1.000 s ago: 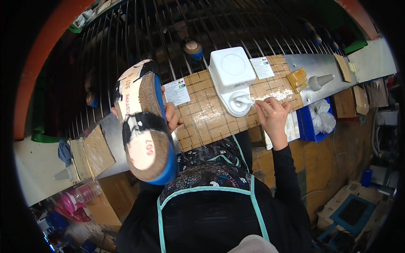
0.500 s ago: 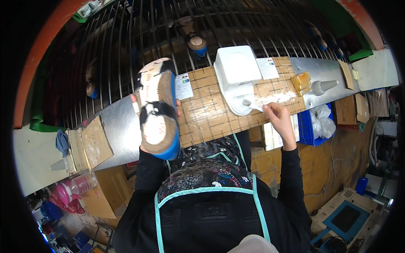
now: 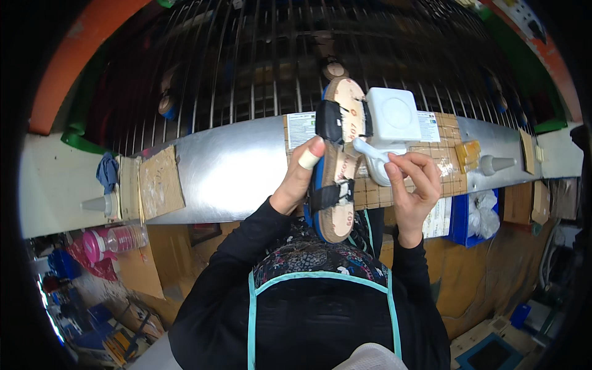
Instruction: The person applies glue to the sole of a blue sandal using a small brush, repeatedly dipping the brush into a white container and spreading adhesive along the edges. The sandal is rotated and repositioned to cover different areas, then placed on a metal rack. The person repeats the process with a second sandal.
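My left hand [image 3: 302, 172] is closed around a shoe upper on a blue last [image 3: 336, 203], held upright with its pale sole side facing me. Black straps fold over onto that side, and a light wrap covers the thumb. Between the fingers of my right hand [image 3: 414, 188] is a white-handled brush [image 3: 368, 150]; its pale tip reaches the shoe's right edge by the front strap, though I cannot tell whether it touches. Just behind the brush stands a white dispenser pot [image 3: 394, 117], its lower part partly hidden by hand and shoe.
Dark metal rollers [image 3: 246, 80] run beyond the metal ledge [image 3: 228, 166], carrying more lasted shoes [image 3: 333, 69]. Taped cardboard [image 3: 450, 145] covers part of the ledge. Right of it are a yellow block [image 3: 468, 155] and a grey cone [image 3: 496, 164]. Below hangs a blue bin [image 3: 459, 225] with plastic bags.
The shoe has moved right, beside the pot, and turned slightly. My right hand has lifted the brush out of the pot toward the shoe. The view has shifted a little left.
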A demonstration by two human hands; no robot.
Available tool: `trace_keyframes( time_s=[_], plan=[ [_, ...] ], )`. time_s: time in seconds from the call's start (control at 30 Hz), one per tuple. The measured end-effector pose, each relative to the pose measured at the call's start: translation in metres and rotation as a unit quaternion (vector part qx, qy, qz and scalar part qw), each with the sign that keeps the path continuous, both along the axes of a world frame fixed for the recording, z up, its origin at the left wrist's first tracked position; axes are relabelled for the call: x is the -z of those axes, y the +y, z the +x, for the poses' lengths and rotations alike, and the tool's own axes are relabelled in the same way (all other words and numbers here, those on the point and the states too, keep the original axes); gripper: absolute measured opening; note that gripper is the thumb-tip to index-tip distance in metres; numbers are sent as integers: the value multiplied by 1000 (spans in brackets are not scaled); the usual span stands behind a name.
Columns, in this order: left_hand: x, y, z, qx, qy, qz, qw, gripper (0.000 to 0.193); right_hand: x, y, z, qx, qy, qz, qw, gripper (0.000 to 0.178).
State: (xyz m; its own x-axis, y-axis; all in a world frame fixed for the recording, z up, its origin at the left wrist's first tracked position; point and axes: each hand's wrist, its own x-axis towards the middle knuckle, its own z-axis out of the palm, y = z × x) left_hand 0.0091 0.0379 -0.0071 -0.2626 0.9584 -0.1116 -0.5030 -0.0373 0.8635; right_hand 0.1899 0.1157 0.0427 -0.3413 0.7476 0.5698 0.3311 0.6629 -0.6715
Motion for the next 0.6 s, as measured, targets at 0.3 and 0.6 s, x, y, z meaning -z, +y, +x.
trace_keyframes(
  time_s=[0.3, 0.6],
  plan=[
    [6, -21, -5, -33, 141, 20, 989, 70, 11, -4, -26, -17, 49, -41, 998, 17],
    [7, -27, -10, -79, 246, 34, 965, 74, 1, 12, -42, -5, 13, 25, 1000, 17]
  ],
)
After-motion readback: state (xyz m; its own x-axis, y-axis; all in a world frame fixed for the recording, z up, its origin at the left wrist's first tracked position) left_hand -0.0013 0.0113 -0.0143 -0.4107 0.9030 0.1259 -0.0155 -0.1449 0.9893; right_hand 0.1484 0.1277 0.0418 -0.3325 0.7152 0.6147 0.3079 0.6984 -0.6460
